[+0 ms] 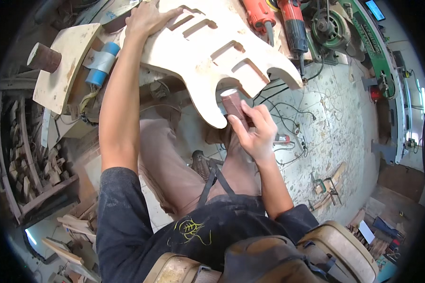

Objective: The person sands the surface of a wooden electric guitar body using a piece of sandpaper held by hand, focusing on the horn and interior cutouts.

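Observation:
A pale wooden guitar body (193, 52) with several routed pockets lies across the bench in front of me. My left hand (145, 20) rests palm down on its far left part, thumb stretched to the right; some fingertips are cut off by the picture's top edge. In my right hand (259, 132) is a short sandpaper-wrapped cylinder (233, 104), brown with a pale end. I pinch it between thumb and fingers, tilted, beside the curved cutaway and the pointed horn at the body's near end. Whether the cylinder touches the wood, I cannot tell.
Left of the body stands a wooden fixture (68, 66) with a sandpaper drum (44, 57) and a blue cylinder (103, 63). Power tools (293, 28) lie at the back right near a green machine (370, 42). Cables (288, 122) and clamps (327, 187) lie on the floor.

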Demonstrator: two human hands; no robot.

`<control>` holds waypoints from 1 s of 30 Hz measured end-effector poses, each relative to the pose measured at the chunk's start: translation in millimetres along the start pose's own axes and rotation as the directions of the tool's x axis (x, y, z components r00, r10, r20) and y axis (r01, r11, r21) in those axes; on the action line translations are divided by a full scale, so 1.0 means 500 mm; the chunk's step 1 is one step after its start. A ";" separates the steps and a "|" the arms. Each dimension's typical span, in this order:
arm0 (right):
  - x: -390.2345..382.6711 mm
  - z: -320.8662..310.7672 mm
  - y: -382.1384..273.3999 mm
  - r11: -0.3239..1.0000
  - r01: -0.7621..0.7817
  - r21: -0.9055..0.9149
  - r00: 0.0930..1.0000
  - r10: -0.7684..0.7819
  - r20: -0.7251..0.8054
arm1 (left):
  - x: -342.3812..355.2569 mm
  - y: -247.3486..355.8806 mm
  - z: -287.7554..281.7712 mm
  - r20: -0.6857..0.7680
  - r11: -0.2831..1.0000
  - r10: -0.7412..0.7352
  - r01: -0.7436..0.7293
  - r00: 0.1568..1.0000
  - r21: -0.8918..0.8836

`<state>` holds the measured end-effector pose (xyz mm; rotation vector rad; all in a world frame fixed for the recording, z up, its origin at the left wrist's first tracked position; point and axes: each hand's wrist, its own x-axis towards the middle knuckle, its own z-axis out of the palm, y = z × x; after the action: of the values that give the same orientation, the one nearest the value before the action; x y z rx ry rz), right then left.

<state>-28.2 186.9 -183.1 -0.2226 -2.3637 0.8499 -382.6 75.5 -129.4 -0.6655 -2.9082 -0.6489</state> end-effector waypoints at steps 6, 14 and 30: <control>0.101 0.024 -0.026 0.994 0.103 -0.022 0.954 -0.105 -0.280 | -0.004 0.009 -0.003 0.020 1.000 -0.006 0.006 1.000 0.001; 0.031 0.019 -0.027 0.998 0.044 -0.041 0.986 -0.050 -0.157 | -0.009 0.000 -0.002 0.005 1.000 0.002 -0.002 1.000 0.010; 0.083 0.041 -0.023 0.989 0.121 -0.089 0.971 -0.137 -0.194 | -0.002 0.003 -0.003 0.058 1.000 -0.010 0.009 0.998 0.019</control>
<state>-73.3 181.7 -168.0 -0.1745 -2.1980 0.6445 -381.1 75.7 -127.5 -0.6808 -2.9686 -0.6122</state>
